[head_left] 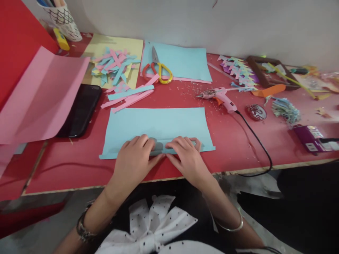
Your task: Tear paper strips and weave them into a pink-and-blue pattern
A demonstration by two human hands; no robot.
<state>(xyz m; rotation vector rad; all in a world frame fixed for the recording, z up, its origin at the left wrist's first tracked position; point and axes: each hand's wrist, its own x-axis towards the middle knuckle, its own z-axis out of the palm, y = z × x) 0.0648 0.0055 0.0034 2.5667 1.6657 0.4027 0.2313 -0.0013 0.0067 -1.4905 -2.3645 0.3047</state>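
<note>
Red tabletop (233, 151) shoved up against a pale wall (238, 24), with tiny scraps scattered across it. Lying flat right under both hands is a light blue paper sheet (156, 121), long side facing the body, its near edge turned up in a narrow fold that runs out past both hands. Left hand (135, 153) has that edge pinched, fingers curled over the top and thumb on the near side; right hand (186, 153) grips it the same way just beside, thumb tips almost meeting.

Beyond the left hand you've got loose pink and blue strips (132, 97), then a messy pile of paper strips (113, 67) on yellow paper (129, 44). Further left of that hand, a black phone (84, 109) sits partly under a pink sheet (47, 95).

Straight ahead of the hands, scissors (156, 64) with red and yellow handles lie partly on another blue sheet (188, 63). Ahead and to the right of the right hand is a pink glue gun (222, 98), its black cord (261, 137) looping back toward the table's near edge. Way off to that hand's right, a purple box (308, 139)
</note>
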